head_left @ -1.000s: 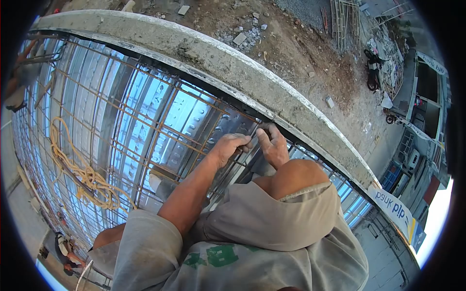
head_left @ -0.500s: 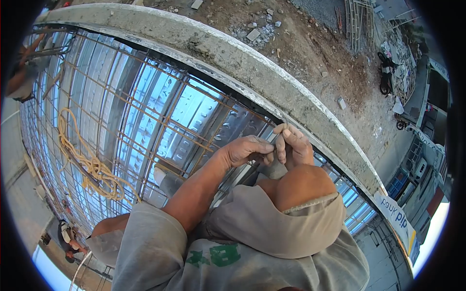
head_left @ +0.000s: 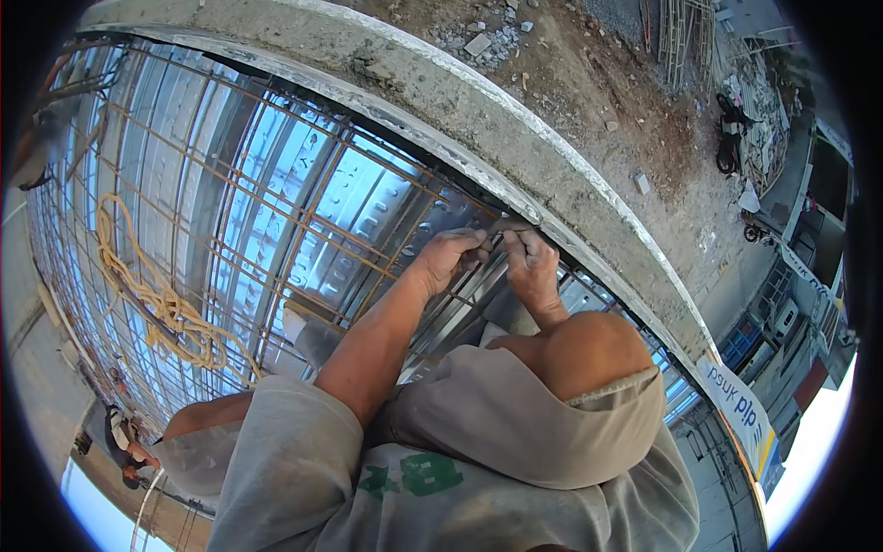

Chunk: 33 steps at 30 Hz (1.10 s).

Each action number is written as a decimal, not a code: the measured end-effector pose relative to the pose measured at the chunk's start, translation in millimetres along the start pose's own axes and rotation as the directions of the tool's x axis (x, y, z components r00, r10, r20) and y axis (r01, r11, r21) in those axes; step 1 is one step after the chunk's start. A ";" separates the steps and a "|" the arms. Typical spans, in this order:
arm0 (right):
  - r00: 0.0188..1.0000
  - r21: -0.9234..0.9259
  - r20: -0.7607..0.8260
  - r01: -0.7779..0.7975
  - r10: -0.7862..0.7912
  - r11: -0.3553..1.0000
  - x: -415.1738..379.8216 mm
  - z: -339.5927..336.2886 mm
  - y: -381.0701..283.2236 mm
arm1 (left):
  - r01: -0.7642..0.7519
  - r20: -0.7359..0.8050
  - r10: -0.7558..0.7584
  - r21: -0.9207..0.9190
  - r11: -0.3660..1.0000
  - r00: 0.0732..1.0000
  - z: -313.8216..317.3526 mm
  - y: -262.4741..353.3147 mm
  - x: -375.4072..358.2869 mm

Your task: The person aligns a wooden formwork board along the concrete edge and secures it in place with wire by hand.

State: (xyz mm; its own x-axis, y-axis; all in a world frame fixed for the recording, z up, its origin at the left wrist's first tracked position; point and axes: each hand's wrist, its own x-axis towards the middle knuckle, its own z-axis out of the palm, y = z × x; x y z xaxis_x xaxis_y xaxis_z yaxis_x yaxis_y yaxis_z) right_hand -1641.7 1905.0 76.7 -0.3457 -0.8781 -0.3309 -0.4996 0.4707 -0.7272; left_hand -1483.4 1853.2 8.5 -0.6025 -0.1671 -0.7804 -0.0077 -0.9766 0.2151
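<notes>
left hand (head_left: 451, 253) pinching rebar (head_left: 368, 267) | right hand (head_left: 532, 262) at 3 o'clock, fingers curled on wire | keep the twist snug beside concrete edge (head_left: 515, 147)

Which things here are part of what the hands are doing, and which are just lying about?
In hand: left hand, right hand, rebar mesh by the concrete edge beam.
Lying about: yellow rope, rubble, motorbike, banner.
</notes>
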 end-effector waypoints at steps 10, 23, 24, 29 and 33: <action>0.930 -0.418 0.016 0.340 -0.368 0.842 9.8 13.4 43.4 | -0.261 -0.191 0.274 0.093 0.961 0.943 19.9 -8.1 20.2; 0.945 -0.458 0.001 0.292 -0.328 0.840 9.4 10.0 31.8 | -0.233 -0.339 0.215 -0.013 0.972 0.916 27.1 -29.4 45.9; 0.950 -0.467 0.003 0.277 -0.312 0.839 9.6 10.4 31.4 | -0.224 -0.400 0.261 0.136 0.965 0.879 26.1 -32.6 49.8; 0.934 -0.441 -0.033 0.305 -0.356 0.844 13.3 11.5 31.0 | -0.227 -0.479 0.359 0.312 0.923 0.801 26.4 -38.3 57.0; 0.931 -0.413 -0.043 0.312 -0.361 0.855 13.4 12.0 31.7 | -0.133 -0.472 0.481 0.599 0.790 0.739 47.7 -12.7 32.4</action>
State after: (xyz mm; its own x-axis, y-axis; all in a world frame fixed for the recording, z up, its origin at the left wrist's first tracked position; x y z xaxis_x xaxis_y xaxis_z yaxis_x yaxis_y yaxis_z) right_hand -1652.6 1907.0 42.0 -0.1759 -0.9842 -0.0196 -0.8635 0.1638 -0.4770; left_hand -1540.9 1866.7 8.5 -0.0725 -0.6575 -0.7500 -0.4039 -0.6682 0.6248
